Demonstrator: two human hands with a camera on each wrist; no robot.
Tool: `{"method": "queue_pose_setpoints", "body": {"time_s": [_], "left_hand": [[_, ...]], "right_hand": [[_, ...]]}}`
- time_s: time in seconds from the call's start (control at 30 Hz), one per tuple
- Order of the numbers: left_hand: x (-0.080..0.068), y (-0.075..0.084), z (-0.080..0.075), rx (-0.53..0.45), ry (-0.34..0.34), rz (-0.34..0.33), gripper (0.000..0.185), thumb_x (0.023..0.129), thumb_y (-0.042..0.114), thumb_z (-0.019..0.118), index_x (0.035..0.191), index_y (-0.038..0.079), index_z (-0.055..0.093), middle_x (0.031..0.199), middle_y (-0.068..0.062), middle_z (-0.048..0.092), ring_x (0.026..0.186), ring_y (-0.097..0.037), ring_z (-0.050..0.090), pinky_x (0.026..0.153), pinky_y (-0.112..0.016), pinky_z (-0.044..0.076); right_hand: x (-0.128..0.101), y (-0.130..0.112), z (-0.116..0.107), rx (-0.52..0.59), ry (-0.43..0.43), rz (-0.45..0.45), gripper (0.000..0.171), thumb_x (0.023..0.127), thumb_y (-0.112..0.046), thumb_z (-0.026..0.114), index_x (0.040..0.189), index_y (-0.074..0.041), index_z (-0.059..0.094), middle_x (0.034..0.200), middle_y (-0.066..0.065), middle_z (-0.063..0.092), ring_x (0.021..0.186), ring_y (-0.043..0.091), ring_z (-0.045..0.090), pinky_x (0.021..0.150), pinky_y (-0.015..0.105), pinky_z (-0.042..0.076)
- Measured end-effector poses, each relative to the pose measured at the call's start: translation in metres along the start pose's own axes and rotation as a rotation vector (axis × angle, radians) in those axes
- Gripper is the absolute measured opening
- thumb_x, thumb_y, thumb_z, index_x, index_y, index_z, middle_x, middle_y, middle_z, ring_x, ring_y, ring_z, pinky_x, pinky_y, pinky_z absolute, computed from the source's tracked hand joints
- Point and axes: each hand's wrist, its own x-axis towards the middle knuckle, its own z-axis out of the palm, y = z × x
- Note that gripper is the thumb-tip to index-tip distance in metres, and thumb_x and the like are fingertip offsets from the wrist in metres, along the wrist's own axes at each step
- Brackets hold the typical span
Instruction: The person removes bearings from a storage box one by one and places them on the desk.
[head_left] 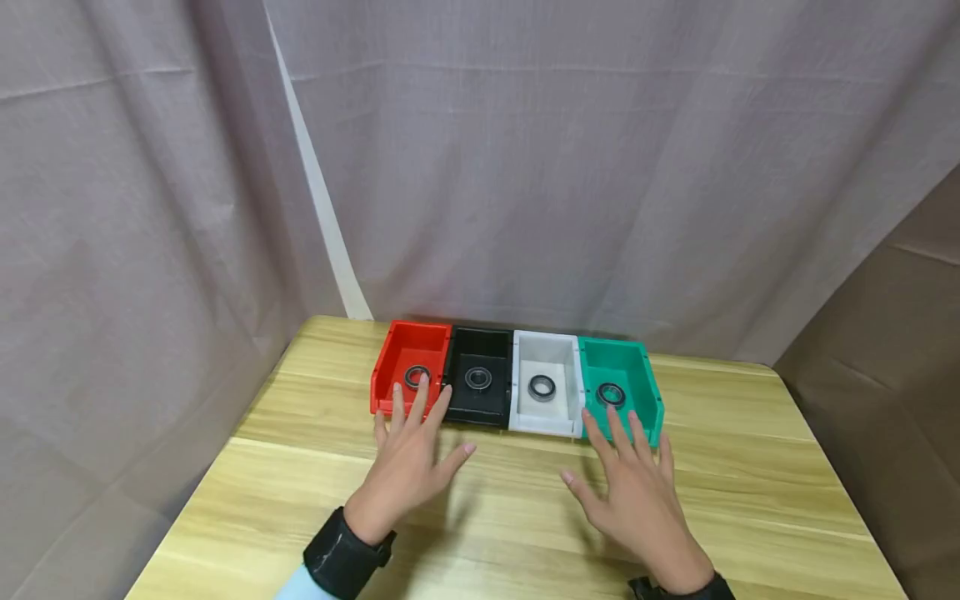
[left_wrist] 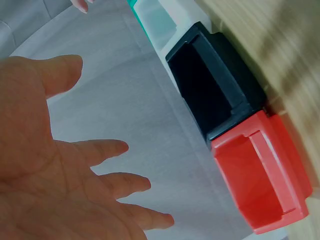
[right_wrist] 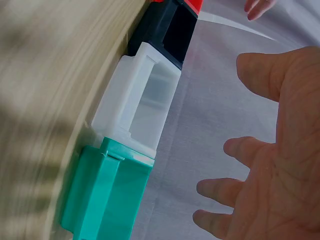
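I see both hands hovering over the tabletop (head_left: 300, 467), palms down, just in front of a row of four small bins. My left hand (head_left: 408, 471) has its grip wide open, fingers straight and spread, holding nothing. Its fingertips point at the red bin (head_left: 393, 354), and just ahead of them lies a metal ring (head_left: 416, 376) inside that bin. My right hand (head_left: 637, 492) is open in the same way, also empty. Just ahead of its fingers stands the green bin (head_left: 637, 367) with its own ring (head_left: 611, 394).

Between these two, to the inner side of each hand, stand the black bin (head_left: 480, 350) and the white bin (head_left: 547, 354), each with one ring. All four bins touch side by side.

I judge this as the approach step: the hands are near the bins, but nothing is gripped yet. The next move, I think, calls for lowering the fingers over the front wall of a bin and pinching the ring from above. The rings lie flat, so the fingertips must catch the rim carefully.
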Motion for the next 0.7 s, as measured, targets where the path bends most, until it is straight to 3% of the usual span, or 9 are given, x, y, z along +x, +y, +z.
{"method": "queue_pose_setpoints", "body": {"time_s": [0.13, 0.33, 0.53, 0.7], "left_hand": [[0.008, 0.003, -0.003, 0.016, 0.018, 0.016, 0.087, 0.095, 0.055, 0.074, 0.167, 0.02, 0.039, 0.178, -0.02, 0.021, 0.163, -0.059, 0.006, 0.12, -0.087, 0.011], [0.039, -0.001, -0.009, 0.067, 0.078, 0.014, 0.082, 0.097, 0.055, 0.072, 0.161, 0.011, 0.046, 0.168, -0.027, 0.041, 0.156, -0.057, 0.035, 0.119, -0.079, 0.032], [0.082, -0.023, -0.018, 0.096, 0.138, -0.028, 0.075, 0.1, 0.046, 0.07, 0.158, 0.003, 0.048, 0.161, -0.029, 0.048, 0.149, -0.053, 0.044, 0.119, -0.07, 0.038], [0.117, -0.048, -0.017, 0.146, 0.184, -0.121, 0.07, 0.103, 0.041, 0.066, 0.153, -0.005, 0.047, 0.15, -0.032, 0.055, 0.138, -0.05, 0.052, 0.114, -0.062, 0.043]], "right_hand": [[0.006, 0.0, -0.001, -0.005, 0.01, -0.019, 0.087, 0.098, -0.062, 0.066, 0.169, -0.022, 0.034, 0.173, 0.026, 0.03, 0.16, 0.058, 0.02, 0.119, 0.085, 0.008], [0.013, 0.0, 0.0, -0.007, 0.004, -0.023, 0.084, 0.099, -0.062, 0.065, 0.166, -0.018, 0.039, 0.171, 0.028, 0.035, 0.16, 0.057, 0.022, 0.121, 0.083, 0.011], [0.014, 0.0, 0.003, -0.006, -0.01, -0.024, 0.081, 0.1, -0.057, 0.068, 0.165, -0.017, 0.043, 0.17, 0.027, 0.037, 0.16, 0.056, 0.024, 0.122, 0.081, 0.015], [0.013, 0.001, 0.003, -0.02, -0.009, -0.033, 0.079, 0.1, -0.056, 0.068, 0.164, -0.017, 0.043, 0.17, 0.027, 0.038, 0.16, 0.056, 0.026, 0.122, 0.081, 0.017]]}}
